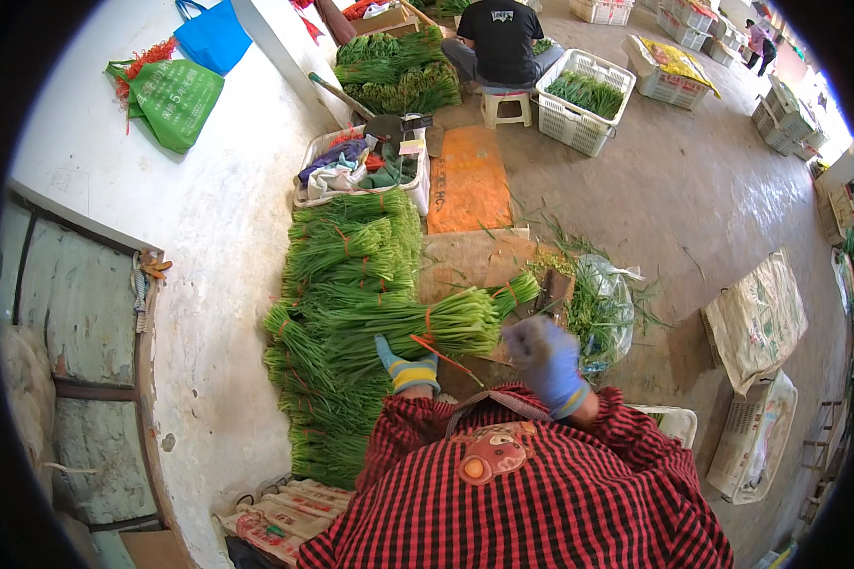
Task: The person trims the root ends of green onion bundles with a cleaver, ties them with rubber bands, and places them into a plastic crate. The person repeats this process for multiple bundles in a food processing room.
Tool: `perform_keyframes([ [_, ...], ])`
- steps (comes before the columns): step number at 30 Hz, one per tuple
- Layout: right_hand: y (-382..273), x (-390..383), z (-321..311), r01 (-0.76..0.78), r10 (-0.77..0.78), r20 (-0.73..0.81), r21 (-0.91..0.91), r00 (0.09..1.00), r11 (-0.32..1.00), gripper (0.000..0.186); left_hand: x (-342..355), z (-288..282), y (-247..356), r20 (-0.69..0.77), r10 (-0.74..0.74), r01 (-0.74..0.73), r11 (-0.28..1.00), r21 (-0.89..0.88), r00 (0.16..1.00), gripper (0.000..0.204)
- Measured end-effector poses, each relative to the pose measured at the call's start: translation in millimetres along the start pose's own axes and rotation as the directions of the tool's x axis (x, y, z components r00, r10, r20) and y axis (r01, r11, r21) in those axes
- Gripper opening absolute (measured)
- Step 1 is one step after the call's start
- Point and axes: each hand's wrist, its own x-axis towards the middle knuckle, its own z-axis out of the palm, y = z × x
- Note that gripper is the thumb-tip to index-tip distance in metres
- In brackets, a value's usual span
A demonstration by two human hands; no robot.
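The left hand (408, 368) grips a banded green bundle (457, 321) partly over the leafy pile (327, 417), while the blurred right hand (547, 362) sits beside it, its fingers' state unclear.

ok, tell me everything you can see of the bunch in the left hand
The bunch is thin green stalks, paler toward the right end, with an orange band around it. It lies sideways, leaves to the left over the pile. The left hand holds its near side; the right hand, blurred, is by the pale end, contact unclear.
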Motion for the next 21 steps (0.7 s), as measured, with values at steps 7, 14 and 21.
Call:
perform_keyframes([
  [7,8.0,28.1,-3.2,0.018,-0.021,0.098,0.035,0.995,0.999,0.031,19.0,-0.9,9.7,0.061,0.089,-0.079,0.986,-0.143,0.994,0.057],
  [14,16.0,43.9,44.9,0.058,-0.065,0.262,0.036,0.963,0.998,0.036,6.2,6.2,2.5,0.134,0.043,-0.038,0.999,-0.035,0.99,0.051],
  [21,30.2,22.7,19.0,-0.293,0.078,0.51,0.357,0.856,0.887,0.03,2.7,5.9,3.6,0.158,-0.041,0.035,0.999,0.038,0.987,0.05],
])
